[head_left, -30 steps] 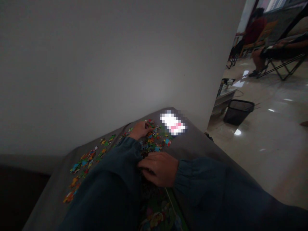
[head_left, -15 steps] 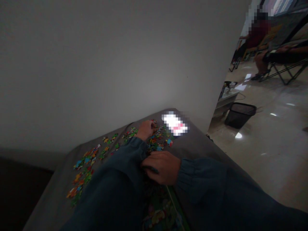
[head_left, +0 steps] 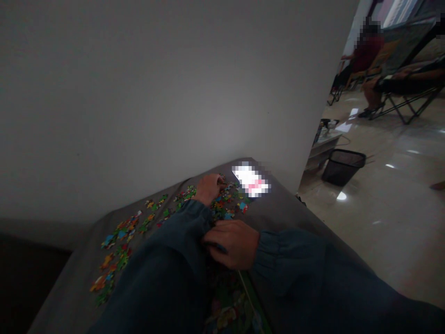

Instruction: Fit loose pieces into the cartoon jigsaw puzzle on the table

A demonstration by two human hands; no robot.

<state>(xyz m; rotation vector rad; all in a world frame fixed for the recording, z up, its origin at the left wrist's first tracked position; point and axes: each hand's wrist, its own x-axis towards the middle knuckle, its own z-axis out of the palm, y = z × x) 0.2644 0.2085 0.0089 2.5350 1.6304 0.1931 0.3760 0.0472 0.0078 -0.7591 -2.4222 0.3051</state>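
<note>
Grey cloth bears loose puzzle pieces beside a glowing screen. Left hand is curled over the far pieces, right hand nearer; whether either grips one cannot be told. If swept sideways, the left sleeve could drag neighbouring pieces astray.

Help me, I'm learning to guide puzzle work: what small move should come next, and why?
Probably, the left hand should lift one piece from the loose puzzle pieces: it is bent at their far end, with many close by. Whether it holds one is unclear.
</note>
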